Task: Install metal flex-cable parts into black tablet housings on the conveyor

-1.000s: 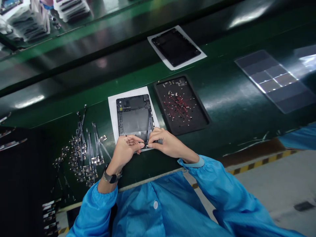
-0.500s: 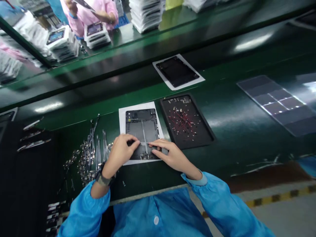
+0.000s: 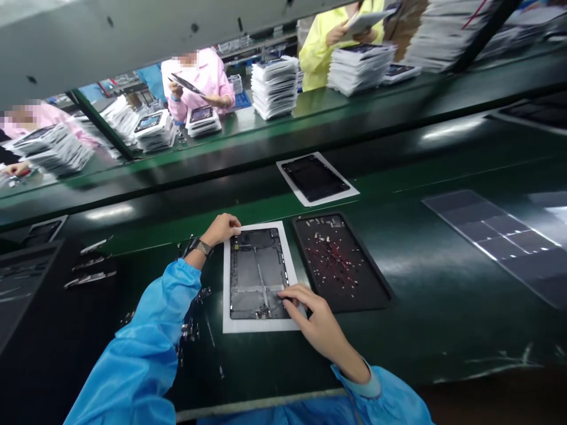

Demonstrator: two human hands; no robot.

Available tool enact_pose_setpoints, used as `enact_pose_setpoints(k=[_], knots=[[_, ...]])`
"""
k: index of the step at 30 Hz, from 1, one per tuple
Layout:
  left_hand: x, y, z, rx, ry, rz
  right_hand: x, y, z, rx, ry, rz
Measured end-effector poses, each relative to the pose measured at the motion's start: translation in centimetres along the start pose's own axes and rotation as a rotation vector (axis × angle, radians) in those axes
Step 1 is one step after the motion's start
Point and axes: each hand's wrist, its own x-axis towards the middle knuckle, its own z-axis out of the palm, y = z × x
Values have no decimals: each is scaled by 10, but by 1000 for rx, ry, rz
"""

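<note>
A dark tablet back frame (image 3: 257, 271) lies open side up on a white sheet (image 3: 228, 323) on the green bench. A thin flat cable runs down its middle to a small board at the near edge. My left hand (image 3: 222, 227) is stretched to the far left corner of the sheet, fingers curled over its edge. My right hand (image 3: 316, 321) rests at the frame's near right corner, fingertips pressing on it. A black tray (image 3: 367, 289) of small parts with red wires sits right of the frame.
Loose flex-cable parts (image 3: 190, 327) lie left of the sheet under my left sleeve. Another tablet frame on a white sheet (image 3: 315, 177) lies farther back. Across the belt, people in pink and yellow coats handle tablets beside tall white stacks (image 3: 273, 87).
My head has tilted up, showing the far workers. My left hand left the frame's near edge and reached to the sheet's far left corner. My right hand stayed at the near right corner.
</note>
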Motion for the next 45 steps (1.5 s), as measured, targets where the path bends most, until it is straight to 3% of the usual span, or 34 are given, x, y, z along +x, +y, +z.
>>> enact_pose_setpoints(k=[9,12,15,19,22,26,30,32,34,40,42,45], knots=[[1,6,-4,12,-65,14,1,-9,-3,-6,-5,-13],[12,11,-19,2,-72,45,1,-10,-4,-9,45,-31],[43,9,-48,13,-26,56,1,-9,-2,-62,131,-71],[97,-15,-94,74,84,-30,1,-2,1,-196,207,-175],[117,-41,-118,133,154,-114,1,3,2,-305,237,-233],[114,-66,-129,215,201,-199,2,10,2,-409,256,-293],[112,-68,-120,301,240,-216,5,12,-1,-468,290,-298],[116,-53,-109,338,259,-171,5,13,-3,-493,299,-277],[121,-24,-89,361,241,-71,5,13,-4,-535,290,-241],[117,101,3,352,33,385,1,17,0,-717,348,-185],[114,133,26,363,-21,445,0,19,2,-750,366,-167],[115,155,42,399,-75,442,0,21,2,-764,390,-125]])
